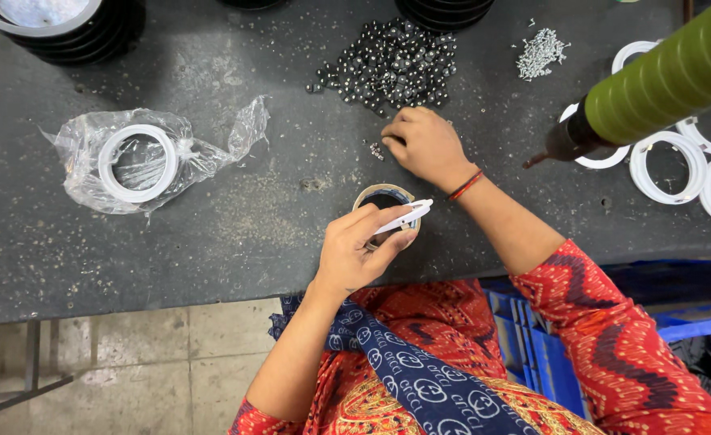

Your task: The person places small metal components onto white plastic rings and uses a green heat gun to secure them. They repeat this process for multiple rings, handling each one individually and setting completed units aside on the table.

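While the left hand (355,254) steadies a small round ring-shaped part (385,199) at the near edge of the dark worktop (234,225), its grip is closed: the fingers curl around the ring's side, and a white tweezer-like tool (404,217) is pinched between thumb and forefinger, lying across the ring's top. The ring has a tan rim and a dark centre.

The right hand (424,145) rests on the worktop just beyond the ring, at the near edge of a pile of small dark steel balls (391,64). Its grip is nearly closed, fingertips drawn together and pressed down; whether a ball is held between them cannot be determined. A few tiny loose parts (376,151) lie just beside these fingertips.

To the left, well apart from both hands, a white ring (136,163) lies on a crumpled clear plastic bag (210,145). A small heap of silver screws (541,52) sits to the right of the balls. Several white rings (665,165) lie at the right edge, partly covered by a green ribbed cylinder with a dark tip (653,93).
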